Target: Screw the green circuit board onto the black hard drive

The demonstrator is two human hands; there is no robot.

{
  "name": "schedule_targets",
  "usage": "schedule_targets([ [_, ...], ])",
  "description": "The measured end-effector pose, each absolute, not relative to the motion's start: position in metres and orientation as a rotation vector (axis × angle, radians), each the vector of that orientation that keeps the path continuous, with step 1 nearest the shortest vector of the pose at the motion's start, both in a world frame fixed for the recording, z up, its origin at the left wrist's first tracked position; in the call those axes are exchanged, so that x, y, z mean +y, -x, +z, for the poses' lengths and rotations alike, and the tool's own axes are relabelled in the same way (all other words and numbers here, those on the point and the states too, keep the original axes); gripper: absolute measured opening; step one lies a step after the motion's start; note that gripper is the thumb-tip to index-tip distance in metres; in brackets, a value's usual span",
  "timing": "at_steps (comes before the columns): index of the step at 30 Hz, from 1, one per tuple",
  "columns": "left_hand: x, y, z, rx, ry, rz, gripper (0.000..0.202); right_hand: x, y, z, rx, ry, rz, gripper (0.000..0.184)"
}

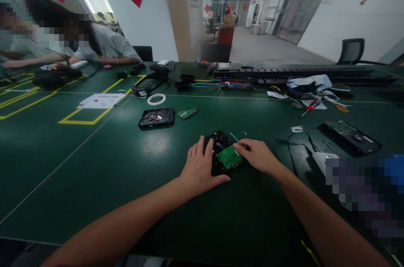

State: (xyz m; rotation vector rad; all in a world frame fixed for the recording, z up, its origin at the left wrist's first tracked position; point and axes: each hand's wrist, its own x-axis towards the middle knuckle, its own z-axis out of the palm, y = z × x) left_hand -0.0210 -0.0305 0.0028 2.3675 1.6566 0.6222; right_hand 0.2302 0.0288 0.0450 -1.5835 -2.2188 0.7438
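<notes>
At frame centre the left hand [200,170] lies open, pressing the drive [217,142], while the right hand [257,155] pinches a screwdriver [237,139] by its board [229,156], seemingly not yet freed.

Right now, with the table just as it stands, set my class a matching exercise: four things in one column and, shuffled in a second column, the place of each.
Column A
1. left hand
2. white tape roll
3. red-handled screwdriver
4. loose green circuit board

Column B
a. farthest right of the four, on the table
b. just right of the lone black hard drive
c. resting flat on the near hard drive
d. just beyond the lone black hard drive

Pairs: 1-c, 2-d, 3-a, 4-b
</notes>
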Motion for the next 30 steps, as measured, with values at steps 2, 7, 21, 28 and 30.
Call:
schedule_targets([
  [2,-0.029,0.023,0.002,1.647,-2.341,0.625,0.126,0.028,-0.229,0.044,-2.184,1.596,0.736,0.043],
  [7,-0.020,0.031,0.005,1.519,-2.328,0.668,0.111,0.033,-0.231,0.034,-1.949,1.637,0.740,0.035],
  [21,0.015,0.051,0.001,1.368,-2.320,0.759,0.067,0.033,-0.230,0.019,-1.848,1.501,0.976,0.028],
  [28,0.002,0.038,0.011,1.409,-2.404,0.669,0.078,0.051,-0.261,0.029,-1.739,1.802,0.439,0.020],
  [30,-0.003,0.022,0.011,1.501,-2.392,0.668,0.084,0.056,-0.268,0.030,-1.805,1.882,0.355,0.020],
])
